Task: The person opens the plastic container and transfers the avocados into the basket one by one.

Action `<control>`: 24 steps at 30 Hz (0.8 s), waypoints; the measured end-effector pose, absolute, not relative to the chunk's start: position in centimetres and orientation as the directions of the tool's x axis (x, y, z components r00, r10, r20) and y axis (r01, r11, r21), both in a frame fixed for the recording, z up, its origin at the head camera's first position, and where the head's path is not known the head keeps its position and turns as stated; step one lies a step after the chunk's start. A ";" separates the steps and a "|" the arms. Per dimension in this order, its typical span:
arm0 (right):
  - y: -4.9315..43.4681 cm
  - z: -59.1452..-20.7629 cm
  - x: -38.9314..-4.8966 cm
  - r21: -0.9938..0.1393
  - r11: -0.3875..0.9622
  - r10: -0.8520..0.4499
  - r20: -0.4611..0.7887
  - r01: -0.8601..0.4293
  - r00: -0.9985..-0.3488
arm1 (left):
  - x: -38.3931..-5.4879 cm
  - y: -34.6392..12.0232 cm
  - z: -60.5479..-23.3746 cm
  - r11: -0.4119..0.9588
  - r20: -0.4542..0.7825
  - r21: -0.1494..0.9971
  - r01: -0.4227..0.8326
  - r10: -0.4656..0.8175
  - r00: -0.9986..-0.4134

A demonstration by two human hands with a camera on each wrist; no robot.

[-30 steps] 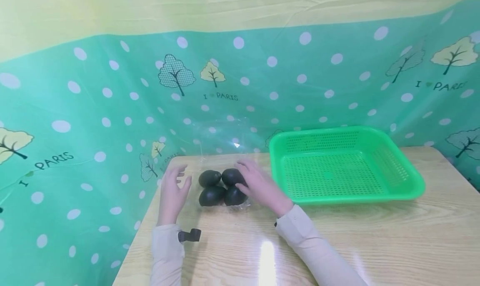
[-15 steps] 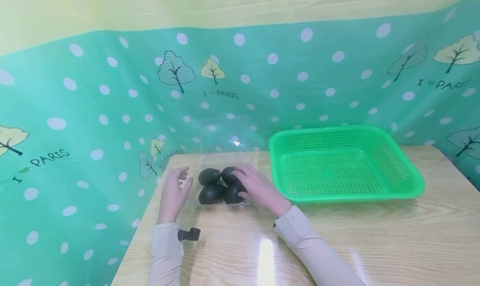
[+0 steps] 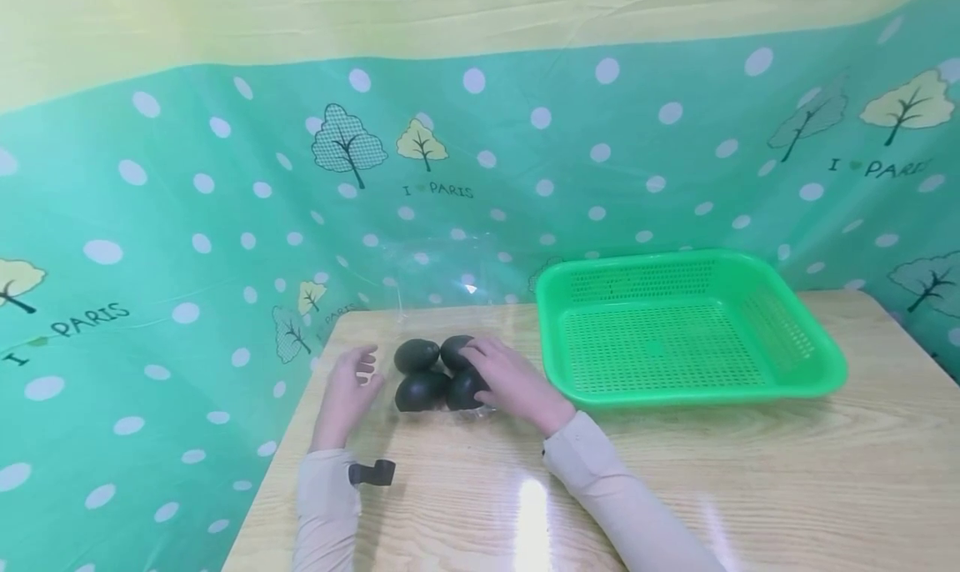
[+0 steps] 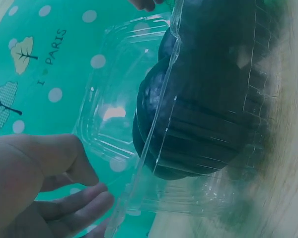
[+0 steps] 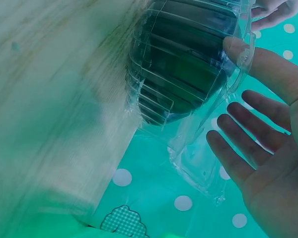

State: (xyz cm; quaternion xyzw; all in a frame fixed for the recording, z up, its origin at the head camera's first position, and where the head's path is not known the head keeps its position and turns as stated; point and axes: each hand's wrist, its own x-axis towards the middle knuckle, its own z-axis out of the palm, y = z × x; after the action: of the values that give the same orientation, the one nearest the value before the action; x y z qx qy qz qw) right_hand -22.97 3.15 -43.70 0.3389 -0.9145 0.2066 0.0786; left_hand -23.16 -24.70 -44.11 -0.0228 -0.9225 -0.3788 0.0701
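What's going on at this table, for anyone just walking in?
Someone is working at a clear plastic container with its lid open and four dark oval fruits inside. The right hand reaches over the container's right side, near the two fruits there. The left hand is beside the left side, holding nothing. A green basket stands to the right on the wooden table.

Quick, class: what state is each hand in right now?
Left hand: open, holding nothing.
Right hand: open, at the clear container, gripping nothing.
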 end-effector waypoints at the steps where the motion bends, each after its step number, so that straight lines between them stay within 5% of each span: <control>1: 3.1 -43.6 -23.0 -0.323 0.685 -0.590 0.280 -0.653 -0.757 | -23.2 -24.7 -44.2 0.713 0.143 0.694 0.096 -0.006 -0.990; 24: 2.0 -42.7 -23.4 -0.282 0.731 -0.595 0.182 -0.621 -0.783 | -23.4 -26.4 -45.1 0.651 -0.009 0.759 -0.012 -0.008 -1.000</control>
State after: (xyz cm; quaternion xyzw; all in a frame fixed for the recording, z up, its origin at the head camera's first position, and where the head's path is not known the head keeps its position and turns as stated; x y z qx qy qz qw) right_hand -23.36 2.02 -42.69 0.3272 -0.9295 0.1655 0.0394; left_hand -23.37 -26.38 -45.10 0.0057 -0.9085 -0.4179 -0.0023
